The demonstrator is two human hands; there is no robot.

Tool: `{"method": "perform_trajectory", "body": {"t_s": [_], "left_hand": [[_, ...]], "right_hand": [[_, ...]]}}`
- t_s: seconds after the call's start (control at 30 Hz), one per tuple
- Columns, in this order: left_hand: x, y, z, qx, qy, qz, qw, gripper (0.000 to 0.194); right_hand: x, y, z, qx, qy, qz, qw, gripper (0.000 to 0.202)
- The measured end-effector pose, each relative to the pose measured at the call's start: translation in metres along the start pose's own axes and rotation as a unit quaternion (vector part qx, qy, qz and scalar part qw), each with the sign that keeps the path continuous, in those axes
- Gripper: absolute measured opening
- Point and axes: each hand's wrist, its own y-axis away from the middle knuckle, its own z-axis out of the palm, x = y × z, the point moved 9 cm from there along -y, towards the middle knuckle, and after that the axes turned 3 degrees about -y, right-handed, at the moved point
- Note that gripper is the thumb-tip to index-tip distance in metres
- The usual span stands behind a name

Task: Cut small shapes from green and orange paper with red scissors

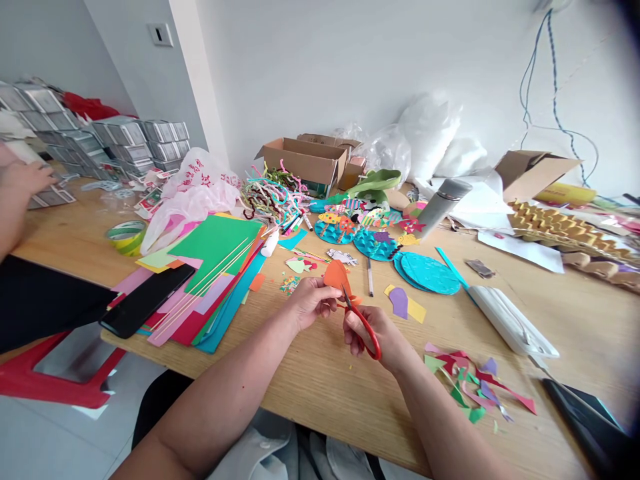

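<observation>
My left hand (313,301) pinches a piece of orange paper (336,276) over the wooden table. In my right hand (373,331) are red-handled scissors (369,328), their blades up against the orange paper. Just beyond lie a grey-and-white paper fish (342,257) and a pen (370,277). Purple and yellow paper pieces (399,302) rest to the right of my hands. Blue paper discs (429,273) sit farther back, near colourful paper fish (371,217) standing on crinkled blue bases.
Coloured paper sheets (215,250) with a black phone (147,300) lie left. Paper scraps (473,383) and a white power strip (513,321) lie right. Behind are pipe cleaners (280,200), a steel flask (444,203) and a cardboard box (305,160). Another person's hand (30,180) is at far left.
</observation>
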Motion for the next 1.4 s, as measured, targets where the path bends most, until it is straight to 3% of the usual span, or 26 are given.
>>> {"method": "perform_trajectory", "body": {"t_s": [0.8,1.4], "left_hand": [[0.0018,0.0016,0.0006,0.014,-0.019,-0.005,1.0,0.019],[0.002,0.002,0.0015,0.007,-0.018,-0.006,1.0,0.022]], "right_hand": [[-0.0041,-0.0001,0.0021,-0.014,0.017,-0.018,1.0,0.047],[-0.0011,0.0007,-0.0013,0.006,0.015,0.007,1.0,0.044]]}}
